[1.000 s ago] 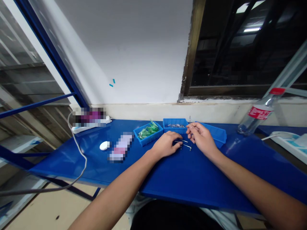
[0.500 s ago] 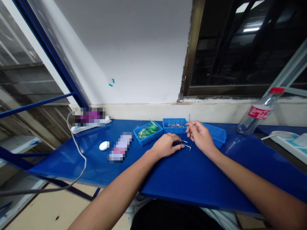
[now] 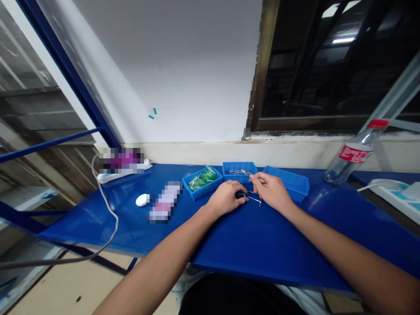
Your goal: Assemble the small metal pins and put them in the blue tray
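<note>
My left hand [image 3: 226, 196] rests on the blue table, its thumb and fingers curled around thin metal rods [image 3: 253, 199]. One rod sticks out to the right and has a short crosspiece at its end. Close beside it, my right hand [image 3: 271, 190] is pinched on another thin metal piece, mostly hidden by the fingers. Behind the hands stands a blue bin [image 3: 239, 178] with many small shiny metal parts. To its left, a second blue bin [image 3: 205, 191] holds green plastic pieces. A third blue bin [image 3: 292, 183] lies behind my right hand.
A blurred-out phone-like slab [image 3: 166, 202] and a white oval object [image 3: 142, 200] lie on the left. A grey cable [image 3: 114, 227] hangs over the left edge. At the right are a clear bottle [image 3: 356, 153] with a red cap and a white power strip [image 3: 397, 197].
My right hand has come down and left, beside my left hand. The metal rod that stood upright in its fingers no longer shows above them. My left hand has barely moved.
</note>
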Action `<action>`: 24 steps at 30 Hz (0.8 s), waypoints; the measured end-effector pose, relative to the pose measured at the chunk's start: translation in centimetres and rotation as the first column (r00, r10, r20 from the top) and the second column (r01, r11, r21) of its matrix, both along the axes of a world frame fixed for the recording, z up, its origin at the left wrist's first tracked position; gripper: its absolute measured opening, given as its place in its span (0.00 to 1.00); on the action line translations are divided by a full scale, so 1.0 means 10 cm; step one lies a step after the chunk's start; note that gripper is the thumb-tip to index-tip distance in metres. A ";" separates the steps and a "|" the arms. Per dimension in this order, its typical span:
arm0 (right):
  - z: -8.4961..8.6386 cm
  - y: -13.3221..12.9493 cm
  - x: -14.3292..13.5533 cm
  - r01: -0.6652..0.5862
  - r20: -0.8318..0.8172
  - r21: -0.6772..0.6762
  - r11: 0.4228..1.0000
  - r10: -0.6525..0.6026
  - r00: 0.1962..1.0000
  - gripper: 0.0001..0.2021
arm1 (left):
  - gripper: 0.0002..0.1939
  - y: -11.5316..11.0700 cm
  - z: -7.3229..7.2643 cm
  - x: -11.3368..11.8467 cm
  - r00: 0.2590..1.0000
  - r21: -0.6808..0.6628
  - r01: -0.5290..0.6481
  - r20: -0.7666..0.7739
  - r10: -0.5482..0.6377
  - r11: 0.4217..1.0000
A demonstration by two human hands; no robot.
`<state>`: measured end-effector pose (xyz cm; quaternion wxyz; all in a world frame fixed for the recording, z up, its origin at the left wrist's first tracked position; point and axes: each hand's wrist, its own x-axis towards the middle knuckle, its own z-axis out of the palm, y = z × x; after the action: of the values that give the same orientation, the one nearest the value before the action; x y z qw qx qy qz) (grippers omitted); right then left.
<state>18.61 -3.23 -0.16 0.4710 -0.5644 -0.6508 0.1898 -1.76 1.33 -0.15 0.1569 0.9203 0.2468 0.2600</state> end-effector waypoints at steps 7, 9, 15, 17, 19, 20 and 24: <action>0.01 -0.06 -0.04 -0.048 0.089 0.014 0.999 0.047 0.995 0.18 | 0.06 -0.01 0.03 0.01 0.998 0.020 -0.018 0.063 0.017 1.000; -0.01 -0.05 -0.03 -0.046 0.083 0.008 0.999 0.045 0.996 0.17 | 0.06 -0.02 0.05 0.01 0.996 0.008 -0.016 0.083 0.015 1.000; -0.02 -0.05 -0.02 -0.070 0.042 0.016 0.997 0.069 0.997 0.13 | 0.11 -0.02 0.06 0.02 0.970 -0.184 -0.013 0.237 0.057 0.983; 0.00 -0.05 -0.03 -0.096 0.042 0.025 0.995 0.095 0.995 0.11 | 0.10 -0.01 0.05 0.01 0.953 -0.247 -0.028 0.285 0.100 0.969; 0.01 -0.06 -0.04 -0.125 0.053 0.031 0.992 0.124 0.991 0.08 | 0.09 0.00 0.04 0.01 0.935 -0.304 -0.032 0.326 0.136 0.952; 0.01 -0.06 -0.05 -0.140 0.050 0.025 0.990 0.138 0.989 0.07 | 0.09 0.00 0.04 0.01 0.926 -0.333 -0.029 0.346 0.151 0.942; 0.00 -0.05 -0.06 -0.201 -0.036 -0.012 0.980 0.200 0.979 0.09 | 0.08 0.02 0.03 0.01 0.901 -0.417 -0.006 0.393 0.186 0.909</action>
<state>18.00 -3.74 -0.18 0.4563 -0.4963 -0.6945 0.2513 -1.70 1.48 0.19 0.3808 0.7752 0.3013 0.4041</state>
